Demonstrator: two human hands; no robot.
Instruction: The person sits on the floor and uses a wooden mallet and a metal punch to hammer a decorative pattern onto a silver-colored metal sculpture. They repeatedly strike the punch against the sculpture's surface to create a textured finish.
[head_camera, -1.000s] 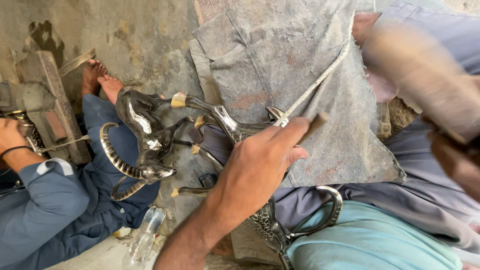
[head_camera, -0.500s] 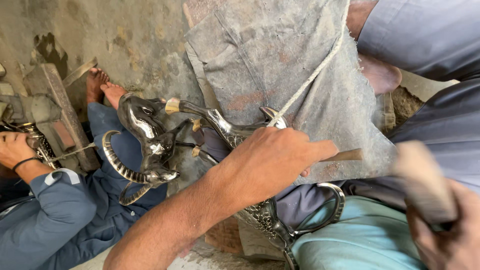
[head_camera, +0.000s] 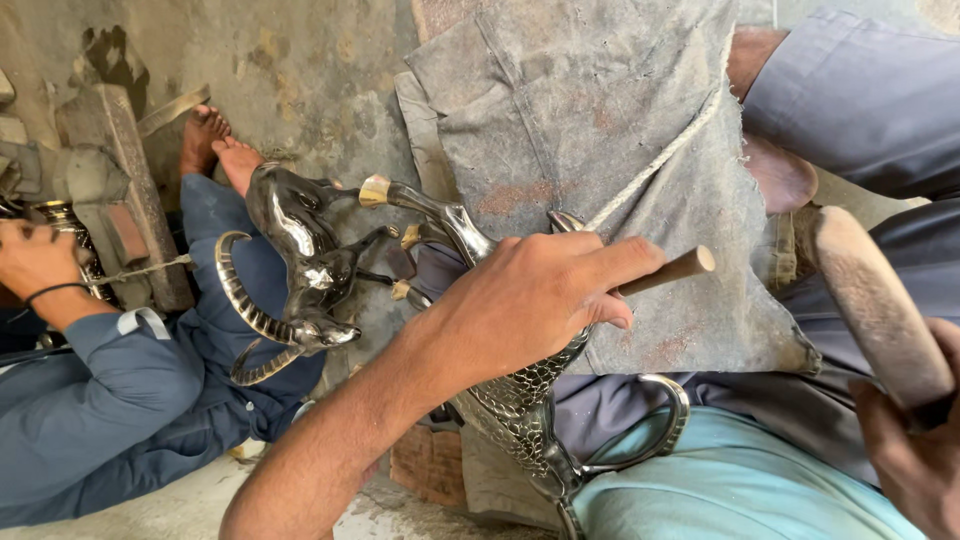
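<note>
My left hand (head_camera: 530, 305) is closed around a short rod-like punch (head_camera: 680, 268) whose blunt end sticks out to the right. It presses on a silvery metal vessel with a scaled pattern (head_camera: 525, 400) and a loop handle (head_camera: 660, 440) that lies across my lap. At the lower right, my right hand (head_camera: 915, 460) grips the shaft of a wooden mallet (head_camera: 875, 300), which is held apart from the punch. A worn grey cloth (head_camera: 600, 120) with a pale cord (head_camera: 660, 160) over it lies under the work.
A shiny metal goat figure with curved horns (head_camera: 300, 260) lies left of my hand. A co-worker in blue sits at the left, bare feet (head_camera: 220, 145) out and one hand (head_camera: 40, 260) on metalwork beside a wooden block (head_camera: 120, 170).
The mallet swung from the upper right down to the lower right and now stands at the right edge. My left hand stayed on the punch and vessel.
</note>
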